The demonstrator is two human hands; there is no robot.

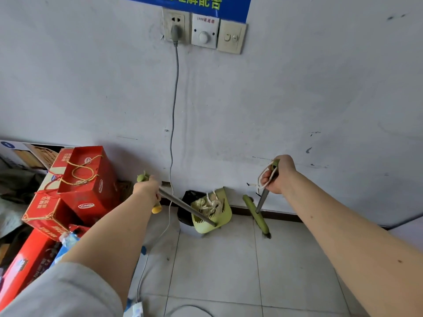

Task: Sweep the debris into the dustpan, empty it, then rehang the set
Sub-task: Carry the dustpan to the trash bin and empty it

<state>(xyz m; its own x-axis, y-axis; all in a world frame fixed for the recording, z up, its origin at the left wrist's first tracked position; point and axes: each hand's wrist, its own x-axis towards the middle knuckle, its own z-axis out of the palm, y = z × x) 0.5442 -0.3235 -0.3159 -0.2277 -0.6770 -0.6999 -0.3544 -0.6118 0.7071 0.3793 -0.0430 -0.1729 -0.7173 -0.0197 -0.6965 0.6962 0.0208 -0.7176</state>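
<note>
My left hand (147,188) grips the metal handle of a green dustpan (211,210). The pan is tilted over a bin lined with a black bag (190,202) by the wall, and pale scraps of debris (208,203) lie inside the pan. My right hand (278,175) holds the top of a broom handle, with a white hanging cord looped around the fingers. The green broom head (256,213) rests on the tiled floor at the base of the wall, to the right of the dustpan.
Red gift boxes (87,179) are stacked at the left against the wall. A grey cable (175,99) drops from a wall socket (176,25) down behind the bin. More white cable (142,280) trails over the floor tiles. A dimmer and a switch sit beside the socket.
</note>
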